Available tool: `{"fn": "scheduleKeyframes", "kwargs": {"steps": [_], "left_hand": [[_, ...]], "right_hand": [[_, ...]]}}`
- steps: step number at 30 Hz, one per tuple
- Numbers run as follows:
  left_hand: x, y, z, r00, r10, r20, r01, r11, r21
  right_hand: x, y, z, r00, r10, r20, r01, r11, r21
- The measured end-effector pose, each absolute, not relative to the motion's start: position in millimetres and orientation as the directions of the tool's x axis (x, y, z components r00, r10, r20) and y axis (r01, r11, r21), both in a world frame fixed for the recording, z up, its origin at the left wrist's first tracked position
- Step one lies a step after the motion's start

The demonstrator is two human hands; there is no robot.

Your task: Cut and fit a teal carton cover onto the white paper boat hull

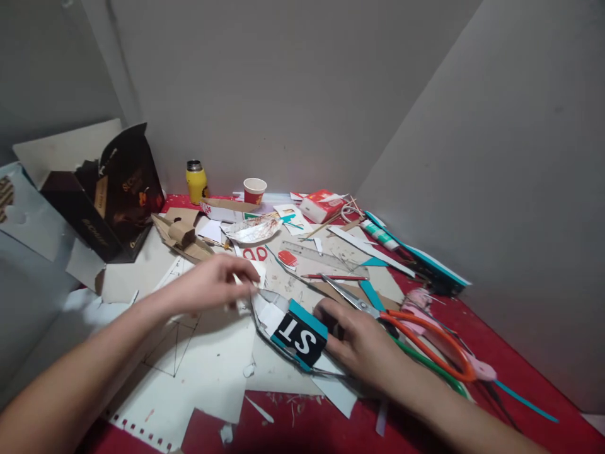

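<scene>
A small cardboard boat (268, 315) lies tilted between my two hands above the cluttered table. On top of it sits a folded teal and black card piece (302, 337) printed with the letters "ST". The thumb and fingers of my left hand (222, 284) are pinched at the boat's pointed far end. Curled fingers of my right hand (357, 337) close against the other end, beside the printed piece; part of the boat is hidden there. Orange-handled scissors (425, 331) lie just beyond my right wrist, and their blades point away to the left.
On the red table (482, 334) lie paper scraps, a clear ruler (321, 255) and a red pencil (335, 277). A brown cardboard boat (182, 236) is at the left, near a dark box (113, 202). Behind stand a yellow bottle (196, 184) and a paper cup (254, 189).
</scene>
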State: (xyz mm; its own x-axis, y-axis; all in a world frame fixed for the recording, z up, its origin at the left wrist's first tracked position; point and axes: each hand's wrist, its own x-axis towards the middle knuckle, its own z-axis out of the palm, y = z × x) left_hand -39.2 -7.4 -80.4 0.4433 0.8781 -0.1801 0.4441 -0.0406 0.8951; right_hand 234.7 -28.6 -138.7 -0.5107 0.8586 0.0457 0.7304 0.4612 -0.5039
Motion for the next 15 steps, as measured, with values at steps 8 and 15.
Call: {"fn": "scheduleKeyframes", "kwargs": {"steps": [8,15], "left_hand": [[-156.2,44.5,-96.6,-0.336,0.912,0.236,0.615,0.022,0.788],[-159.6,48.8,-114.0,-0.298,0.950,0.097,0.469,0.058,0.881]], "right_hand": [[235.2,-26.1,-138.9,-0.507,0.861,0.036,0.716,0.444,-0.539],[238.1,-26.4,-140.8,-0.509,0.861,0.014,0.700,0.423,-0.576]]}}
